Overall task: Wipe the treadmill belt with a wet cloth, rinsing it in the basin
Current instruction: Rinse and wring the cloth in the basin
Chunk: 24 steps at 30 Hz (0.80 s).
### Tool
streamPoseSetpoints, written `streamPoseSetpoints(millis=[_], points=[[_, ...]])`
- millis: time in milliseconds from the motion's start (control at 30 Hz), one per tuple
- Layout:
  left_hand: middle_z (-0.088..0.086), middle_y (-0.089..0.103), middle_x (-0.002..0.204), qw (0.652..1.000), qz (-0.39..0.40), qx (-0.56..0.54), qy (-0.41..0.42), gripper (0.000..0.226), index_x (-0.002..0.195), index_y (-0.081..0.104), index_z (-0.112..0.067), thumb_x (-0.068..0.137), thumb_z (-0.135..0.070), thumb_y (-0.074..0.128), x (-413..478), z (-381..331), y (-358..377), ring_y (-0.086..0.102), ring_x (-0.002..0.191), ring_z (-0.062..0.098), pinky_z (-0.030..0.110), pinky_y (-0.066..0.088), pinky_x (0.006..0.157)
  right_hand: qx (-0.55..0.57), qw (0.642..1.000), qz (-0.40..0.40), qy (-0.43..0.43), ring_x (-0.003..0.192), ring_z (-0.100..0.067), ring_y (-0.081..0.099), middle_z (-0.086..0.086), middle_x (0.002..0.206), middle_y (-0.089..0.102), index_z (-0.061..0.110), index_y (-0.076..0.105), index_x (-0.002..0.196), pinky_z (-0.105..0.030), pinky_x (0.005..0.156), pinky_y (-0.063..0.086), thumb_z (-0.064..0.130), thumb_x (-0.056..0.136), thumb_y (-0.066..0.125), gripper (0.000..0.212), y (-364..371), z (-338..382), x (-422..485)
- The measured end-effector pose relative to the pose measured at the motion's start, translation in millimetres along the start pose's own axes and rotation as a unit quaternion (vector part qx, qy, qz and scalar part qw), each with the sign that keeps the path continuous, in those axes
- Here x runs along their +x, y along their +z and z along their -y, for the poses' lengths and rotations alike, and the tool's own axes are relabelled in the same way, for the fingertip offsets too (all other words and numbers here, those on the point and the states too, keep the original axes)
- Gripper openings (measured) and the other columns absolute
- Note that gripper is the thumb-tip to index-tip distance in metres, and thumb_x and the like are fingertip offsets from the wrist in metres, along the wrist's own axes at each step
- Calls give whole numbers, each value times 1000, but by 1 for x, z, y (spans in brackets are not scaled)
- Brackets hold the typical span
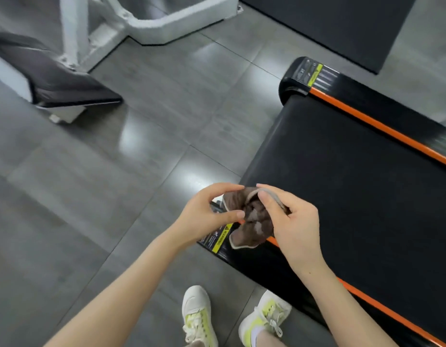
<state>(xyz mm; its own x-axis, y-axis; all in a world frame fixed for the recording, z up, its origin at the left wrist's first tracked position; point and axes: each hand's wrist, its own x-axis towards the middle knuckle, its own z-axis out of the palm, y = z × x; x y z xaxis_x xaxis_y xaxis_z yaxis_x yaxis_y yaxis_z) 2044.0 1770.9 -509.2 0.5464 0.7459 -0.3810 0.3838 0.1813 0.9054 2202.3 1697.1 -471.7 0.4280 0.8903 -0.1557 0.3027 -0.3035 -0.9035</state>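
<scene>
Both hands, left hand [206, 211] and right hand [292, 219], pinch the bunched brown cloth [252, 221] above the treadmill belt [354, 184]; looks like refolding it, wiping next.

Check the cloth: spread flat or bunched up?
Bunched: the brown cloth hangs crumpled between the left hand and right hand, which pinches its pale hem.
</scene>
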Motion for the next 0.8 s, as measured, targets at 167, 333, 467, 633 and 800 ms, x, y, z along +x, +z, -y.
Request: streamPoseSetpoints(millis=[167,333,467,633,800], points=[[-28,62,110,996,-80,48,12,32,90,61,-53,62,-46,75,-42,-27,-37,53,110,-6,13,36,98,71,995,72,17,85,-1,68,16,84,73,32,72,82,-15,76,51,9,90,63,26,12,74,-9],[-25,67,76,977,-199,30,-66,22,75,63,-31,80,-13,73,-80,-42,-69,63,80,-5,28,47,84,-72,991,110,9,86,2,64,24,83,71,36,75,89,-24,80,49,28,89,63,14,27,108,-17],[-11,61,69,947,-292,-10,-132,24,71,57,-30,83,-13,69,-119,-52,-88,58,64,12,30,44,67,-168,977,131,7,74,-8,59,10,74,69,26,74,91,-31,71,43,31,94,54,21,57,126,-34],[-11,63,69,910,-376,-1,-173,13,75,60,-27,83,-22,69,-173,-67,-111,64,76,16,29,47,71,-1,964,235,125,60,-17,49,8,57,53,23,54,58,-44,65,44,25,96,46,39,128,158,-70],[-14,66,71,885,-418,6,-203,9,76,65,-29,83,-25,69,-238,-71,-163,63,76,8,19,43,65,72,934,316,152,68,-26,55,-25,83,63,2,60,84,-43,60,44,45,83,62,42,202,219,-107]])
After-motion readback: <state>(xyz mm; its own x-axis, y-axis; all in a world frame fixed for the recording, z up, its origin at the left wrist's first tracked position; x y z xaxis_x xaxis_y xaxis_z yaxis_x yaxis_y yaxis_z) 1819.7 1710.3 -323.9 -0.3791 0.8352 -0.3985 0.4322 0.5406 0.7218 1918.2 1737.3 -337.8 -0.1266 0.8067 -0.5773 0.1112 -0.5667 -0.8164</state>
